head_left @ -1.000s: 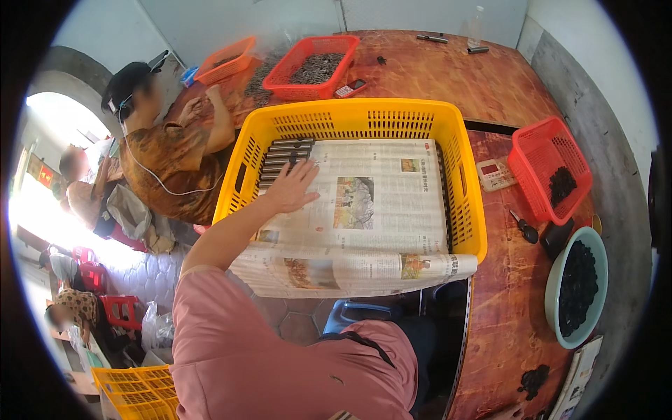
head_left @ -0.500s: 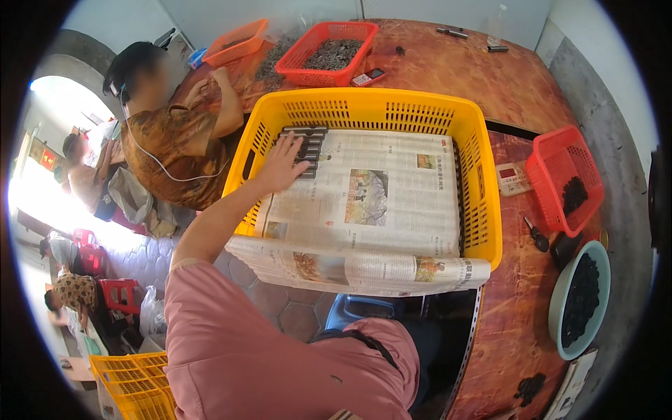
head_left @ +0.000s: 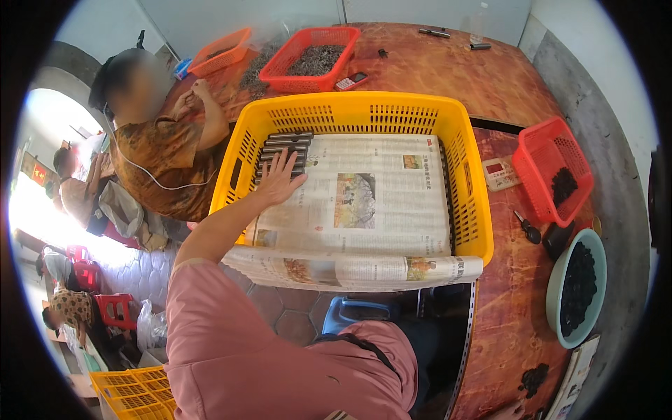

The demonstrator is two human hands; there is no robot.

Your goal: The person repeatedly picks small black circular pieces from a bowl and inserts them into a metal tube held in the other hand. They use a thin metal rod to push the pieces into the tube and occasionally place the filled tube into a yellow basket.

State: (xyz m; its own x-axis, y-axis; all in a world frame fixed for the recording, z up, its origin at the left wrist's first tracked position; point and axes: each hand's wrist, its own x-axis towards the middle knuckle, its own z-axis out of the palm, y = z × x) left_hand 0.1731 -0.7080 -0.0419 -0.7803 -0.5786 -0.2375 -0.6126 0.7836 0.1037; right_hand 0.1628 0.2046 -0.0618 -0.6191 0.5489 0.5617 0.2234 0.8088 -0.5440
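My left hand reaches into a yellow plastic basket from the near left, fingers spread and palm down. Its fingertips rest at the dark metal tubes, which lie side by side in a row in the far left corner. A newspaper sheet lines the layer they lie on, and its near end folds over the basket's front rim. Along the right edge of the sheet a dark row shows, only partly visible. At the bottom edge, a sliver of what seems my right hand shows by the table; its fingers are cut off.
A red basket of small metal parts stands beyond, beside a phone. To the right are a red basket with black pieces, keys and a pale green basin of black parts. A co-worker sits at the left.
My left hand has drawn slightly back toward me, so more of the tubes shows. The whole view has shifted a little, with the basket now farther left.
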